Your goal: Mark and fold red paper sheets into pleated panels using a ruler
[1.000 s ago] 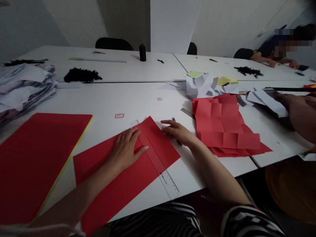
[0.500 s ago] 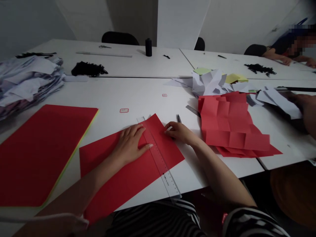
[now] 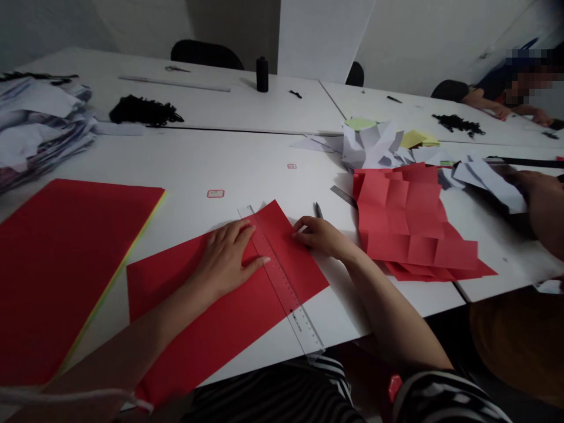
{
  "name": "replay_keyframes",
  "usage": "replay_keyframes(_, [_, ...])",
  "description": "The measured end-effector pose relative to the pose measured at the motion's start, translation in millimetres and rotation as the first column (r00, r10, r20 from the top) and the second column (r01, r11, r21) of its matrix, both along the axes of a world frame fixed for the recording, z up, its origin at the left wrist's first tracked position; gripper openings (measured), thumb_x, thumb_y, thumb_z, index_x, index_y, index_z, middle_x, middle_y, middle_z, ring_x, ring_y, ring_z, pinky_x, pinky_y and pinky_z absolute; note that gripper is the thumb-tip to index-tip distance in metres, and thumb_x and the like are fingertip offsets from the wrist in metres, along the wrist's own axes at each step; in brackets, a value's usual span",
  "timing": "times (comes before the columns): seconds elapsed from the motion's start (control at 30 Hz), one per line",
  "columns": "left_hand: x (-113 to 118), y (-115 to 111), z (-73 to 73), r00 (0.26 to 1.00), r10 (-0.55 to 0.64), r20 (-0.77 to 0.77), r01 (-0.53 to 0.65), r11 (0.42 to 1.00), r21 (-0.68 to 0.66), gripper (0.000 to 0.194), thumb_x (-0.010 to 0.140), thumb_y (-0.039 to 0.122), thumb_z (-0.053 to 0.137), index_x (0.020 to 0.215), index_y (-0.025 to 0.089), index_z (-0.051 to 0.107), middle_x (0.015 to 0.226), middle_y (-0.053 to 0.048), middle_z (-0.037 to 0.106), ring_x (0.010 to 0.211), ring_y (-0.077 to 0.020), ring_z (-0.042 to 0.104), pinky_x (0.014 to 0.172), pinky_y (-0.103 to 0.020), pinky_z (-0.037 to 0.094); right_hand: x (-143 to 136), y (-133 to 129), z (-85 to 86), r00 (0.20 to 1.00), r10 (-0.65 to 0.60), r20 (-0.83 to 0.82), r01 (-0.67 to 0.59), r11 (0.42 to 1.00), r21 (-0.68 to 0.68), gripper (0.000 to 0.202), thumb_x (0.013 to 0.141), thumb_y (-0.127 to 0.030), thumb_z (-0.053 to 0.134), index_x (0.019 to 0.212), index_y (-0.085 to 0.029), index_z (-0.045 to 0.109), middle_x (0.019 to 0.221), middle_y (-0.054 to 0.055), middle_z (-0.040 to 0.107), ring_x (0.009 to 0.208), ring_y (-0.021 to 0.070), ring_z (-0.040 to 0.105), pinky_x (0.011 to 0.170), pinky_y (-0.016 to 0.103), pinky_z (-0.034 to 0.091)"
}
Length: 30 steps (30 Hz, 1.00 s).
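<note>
A sheet of red paper (image 3: 185,305) lies slantwise on the table in front of me. Across it rests a clear plastic ruler (image 3: 282,276), its near end past the table edge. My left hand (image 3: 227,255) is spread flat on the sheet, its thumb and fingertips on the ruler's left side. At the sheet's right edge my right hand (image 3: 319,235) has thumb and forefinger pinched together on the paper. A dark pen (image 3: 318,210) lies just beyond that hand, and a metal ruler (image 3: 343,196) is partly hidden under creased red sheets (image 3: 409,217).
To the left lies a stack of red paper (image 3: 79,270) with a yellow edge. White paper (image 3: 39,129) is heaped behind it. Farther back are black yarn (image 3: 145,110) and a black bottle (image 3: 262,75). Another person's hand (image 3: 544,200) is at the right, near cut white paper (image 3: 491,179).
My view has shifted slightly, so the stack on the left sits farther left. Both hands, the sheet and the ruler keep nearly the same places relative to each other.
</note>
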State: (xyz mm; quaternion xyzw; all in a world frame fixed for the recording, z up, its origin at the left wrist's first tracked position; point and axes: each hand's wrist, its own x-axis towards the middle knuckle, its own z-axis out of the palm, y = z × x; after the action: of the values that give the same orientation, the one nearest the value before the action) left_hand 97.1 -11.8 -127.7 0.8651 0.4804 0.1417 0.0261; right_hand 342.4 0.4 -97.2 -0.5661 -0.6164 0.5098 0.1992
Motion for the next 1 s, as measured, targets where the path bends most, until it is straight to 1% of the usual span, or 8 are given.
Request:
replay_keyframes(0.2, [1.0,0.2,0.5,1.0,0.004,0.017,-0.003,1.0,-0.01,0.059,0.083,0.056,0.05,0.127,0.017,0.043,0.133,-0.013,0.044,0.122,-0.0322,0.04,0.098,-0.049,0.034,-0.3,-0.1,0.5,1.0,-0.003,0.01,0.003,1.0,0.004,0.012,0.082,-0.03,0.057,0.088,-0.019,0.056,0.071,0.001,0.062,0.058,0.0108,0.055,0.052,0.023,0.042])
replay_keyframes(0.33, [1.3,1.1,0.2,0.999,0.004,0.037,-0.003,1.0,-0.017,0.059,0.082,0.055,0.05,0.127,0.018,0.043,0.133,-0.013,0.044,0.123,-0.0328,0.04,0.1,-0.05,0.032,0.0,0.5,-0.7,1.0,-0.001,-0.001,0.001,1.0,0.006,0.012,0.081,-0.029,0.057,0.088,-0.019,0.056,0.071,0.001,0.063,0.058,0.0109,0.055,0.052,0.023,0.042])
replay_keyframes(0.6, [-1.0,-2.5,2.9,0.999,-0.006,0.043,0.006,1.0,-0.008,0.056,0.084,0.053,0.051,0.127,0.02,0.041,0.134,-0.011,0.045,0.124,-0.0297,0.04,0.101,-0.047,0.032,-2.0,-0.7,-3.9,1.0,-0.003,-0.013,0.003,1.0,-0.01,0.016,0.08,-0.031,0.057,0.089,-0.019,0.056,0.073,0.001,0.063,0.061,0.0128,0.057,0.055,0.025,0.044])
replay_keyframes(0.8, [-2.6,-5.1,4.2,0.998,-0.02,0.057,0.02,1.0,-0.005,0.054,0.085,0.053,0.049,0.128,0.021,0.04,0.134,-0.011,0.045,0.124,-0.0294,0.04,0.102,-0.047,0.032,-3.7,-1.8,-4.9,1.0,-0.007,-0.029,0.006,1.0,-0.029,0.017,0.079,-0.032,0.057,0.089,-0.019,0.056,0.073,0.001,0.062,0.061,0.0132,0.058,0.054,0.025,0.043])
replay_keyframes(1.0, [-2.3,-4.4,4.2,0.999,-0.022,0.036,0.023,1.0,-0.015,0.054,0.086,0.052,0.048,0.129,0.02,0.039,0.136,-0.011,0.044,0.126,-0.0277,0.039,0.103,-0.046,0.029,-3.8,-2.1,-3.4,0.999,-0.007,-0.039,0.006,1.0,-0.028,0.017,0.079,-0.033,0.057,0.089,-0.02,0.056,0.075,0.001,0.063,0.062,0.0136,0.058,0.055,0.025,0.044])
